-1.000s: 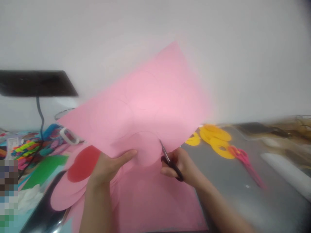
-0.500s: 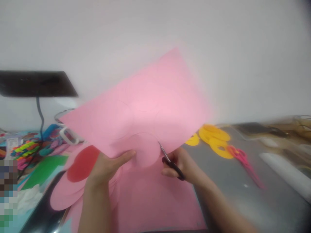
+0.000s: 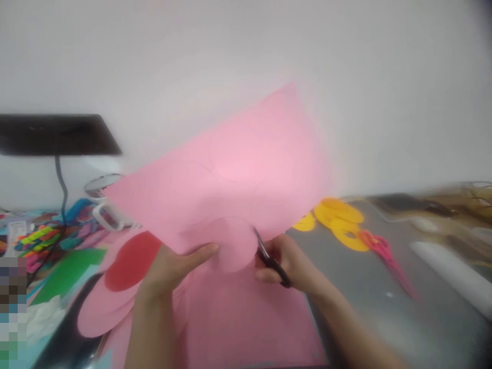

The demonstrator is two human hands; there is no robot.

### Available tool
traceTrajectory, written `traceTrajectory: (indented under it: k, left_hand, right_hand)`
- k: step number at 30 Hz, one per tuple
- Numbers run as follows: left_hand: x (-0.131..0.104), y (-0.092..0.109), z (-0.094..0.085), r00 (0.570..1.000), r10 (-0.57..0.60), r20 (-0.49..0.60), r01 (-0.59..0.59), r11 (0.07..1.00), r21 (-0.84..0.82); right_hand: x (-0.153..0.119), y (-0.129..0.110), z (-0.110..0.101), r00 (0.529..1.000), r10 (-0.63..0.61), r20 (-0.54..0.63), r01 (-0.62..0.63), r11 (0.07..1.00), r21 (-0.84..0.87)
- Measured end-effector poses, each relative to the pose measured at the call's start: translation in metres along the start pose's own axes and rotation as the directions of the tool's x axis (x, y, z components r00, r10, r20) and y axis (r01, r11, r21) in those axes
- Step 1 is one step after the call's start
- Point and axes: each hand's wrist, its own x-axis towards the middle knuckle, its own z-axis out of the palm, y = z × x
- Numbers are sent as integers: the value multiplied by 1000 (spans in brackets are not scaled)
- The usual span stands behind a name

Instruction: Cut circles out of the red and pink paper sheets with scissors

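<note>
A large pink paper sheet (image 3: 253, 154) with faint circle outlines is held up in front of me. My left hand (image 3: 180, 266) pinches its lower left edge, thumb on top, beside a partly cut round piece (image 3: 236, 246). In my right hand (image 3: 284, 261) are black-handled scissors (image 3: 269, 259), their blades at the paper along the curve's right side. Beneath lies another pink sheet (image 3: 249, 318). By my left wrist, a red paper circle (image 3: 132, 261) rests on several pink circles (image 3: 96, 310).
Yellow paper rings (image 3: 338, 215) and pink scissors (image 3: 388, 261) lie on the grey table (image 3: 346, 287) to the right. A white roll (image 3: 453, 277) is farther right. On the left are a green sheet (image 3: 69, 274), colourful clips (image 3: 38, 241) and a dark screen (image 3: 57, 134).
The pink sheet has shifted slightly right and down, its top corner lower. My left hand has moved a little right with it. The scissors stay at the curve, blades looking closer together.
</note>
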Motion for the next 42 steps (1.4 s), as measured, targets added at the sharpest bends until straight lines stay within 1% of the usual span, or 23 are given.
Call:
traceTrajectory:
  k: [4, 9, 13, 17, 20, 22, 24, 28, 30, 33, 37, 42]
  left_hand:
    - [-1, -2, 0, 1000, 4, -18, -4, 1000, -11]
    - [-3, -2, 2, 996, -13, -93, 13, 1000, 3]
    - [-4, -2, 3, 997, -6, -75, 6, 1000, 5]
    - [-2, -3, 3, 996, -13, -88, 6, 997, -76]
    - [-1, -4, 3, 998, 0, -67, -8, 993, -115]
    - [-1, -3, 2, 999, 12, -39, -15, 996, -85]
    - [-1, -2, 1, 1000, -1, -15, 0, 999, -48]
    - [-2, -1, -1, 999, -41, -15, 41, 999, 17]
    - [-2, -1, -2, 999, -43, -5, 43, 998, 46]
    - [-2, 0, -3, 999, -36, 25, 35, 998, 49]
    - [-2, 1, -3, 998, -65, 12, 64, 994, 87]
    - [-1, 1, -4, 997, -46, 59, 43, 998, 55]
  right_hand:
    - [1, 0, 0, 1000, 3, 5, -3, 1000, 2]
    - [2, 1, 1, 998, -55, 20, 53, 996, 75]
    - [1, 4, 2, 997, -69, 25, 66, 993, 98]
    - [0, 3, 2, 997, -77, 30, 74, 993, 95]
    - [1, 3, 2, 997, -73, 27, 70, 993, 94]
    - [1, 3, 2, 998, -64, 27, 61, 994, 92]
    - [2, 4, 2, 998, -58, 27, 55, 994, 90]
    - [2, 5, 1, 997, -65, 35, 61, 995, 84]
    - [1, 5, 1, 998, -59, 38, 56, 995, 77]
    - [1, 4, 0, 999, -38, 33, 36, 997, 66]
    - [0, 4, 0, 999, -23, 32, 21, 998, 57]
    - [0, 3, -1, 999, -15, 45, 12, 998, 68]
